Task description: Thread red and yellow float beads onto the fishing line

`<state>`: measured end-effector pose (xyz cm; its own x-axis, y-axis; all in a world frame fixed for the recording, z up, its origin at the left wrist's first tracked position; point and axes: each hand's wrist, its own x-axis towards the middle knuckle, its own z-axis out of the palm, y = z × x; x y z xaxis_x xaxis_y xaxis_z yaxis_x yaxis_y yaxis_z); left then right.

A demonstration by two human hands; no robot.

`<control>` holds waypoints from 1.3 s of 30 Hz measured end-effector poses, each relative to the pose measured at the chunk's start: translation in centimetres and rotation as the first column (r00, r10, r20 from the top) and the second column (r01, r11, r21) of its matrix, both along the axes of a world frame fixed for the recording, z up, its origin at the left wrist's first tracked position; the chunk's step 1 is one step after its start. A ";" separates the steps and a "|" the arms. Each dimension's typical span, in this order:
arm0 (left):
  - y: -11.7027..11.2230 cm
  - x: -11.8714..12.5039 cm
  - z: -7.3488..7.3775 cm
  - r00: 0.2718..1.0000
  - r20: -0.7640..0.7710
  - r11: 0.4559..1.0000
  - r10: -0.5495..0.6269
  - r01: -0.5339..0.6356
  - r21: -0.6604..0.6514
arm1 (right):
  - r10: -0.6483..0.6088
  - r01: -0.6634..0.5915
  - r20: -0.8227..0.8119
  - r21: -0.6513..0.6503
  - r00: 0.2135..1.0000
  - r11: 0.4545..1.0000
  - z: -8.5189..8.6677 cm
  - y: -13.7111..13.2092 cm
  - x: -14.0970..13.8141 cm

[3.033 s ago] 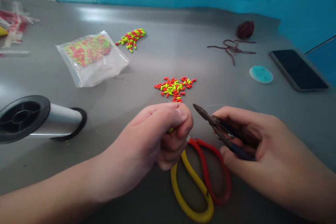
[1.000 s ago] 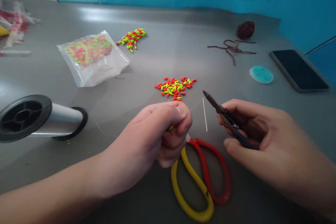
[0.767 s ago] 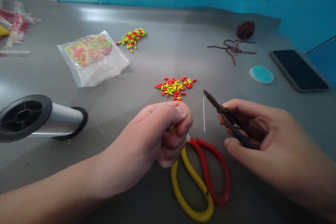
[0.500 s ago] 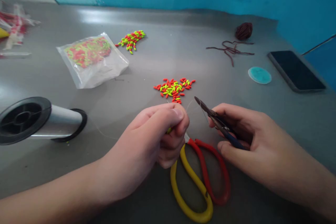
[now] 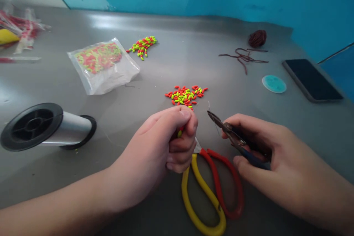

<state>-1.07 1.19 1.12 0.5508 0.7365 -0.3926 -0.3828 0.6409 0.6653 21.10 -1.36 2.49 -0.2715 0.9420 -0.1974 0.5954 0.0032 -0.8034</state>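
Observation:
My left hand [image 5: 168,143] is closed in a pinch on a thin clear line, with a few yellow and red beads [image 5: 180,132] showing between its fingers. My right hand [image 5: 271,151] is wrapped around small pliers [image 5: 235,138] with dark blue handles. A short bit of clear line [image 5: 209,105] sticks out at the jaws, which point toward my left hand. Scissors [image 5: 203,191] with one yellow and one red handle lie below and between my hands, their blades mostly hidden. Just beyond my left hand is a loose pile of red and yellow-green beads [image 5: 184,96].
At left stands a spool of clear line [image 5: 74,129]. Behind it lie a plastic bag of beads [image 5: 110,75] and a second bead pile [image 5: 142,46]. At right are a brown yarn ball [image 5: 257,38], cut yarn pieces [image 5: 245,57], a turquoise disc [image 5: 274,83] and a phone [image 5: 312,80].
The line that ran from my left hand to the pliers no longer shows between them; a short bit stands at the jaws. My right hand has shifted slightly down and right.

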 end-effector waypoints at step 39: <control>-0.1 0.0 0.0 0.980 0.159 0.986 -0.119 0.136 -0.100 | 0.009 -0.006 -0.052 0.044 0.999 0.999 -0.4 -0.3 -0.7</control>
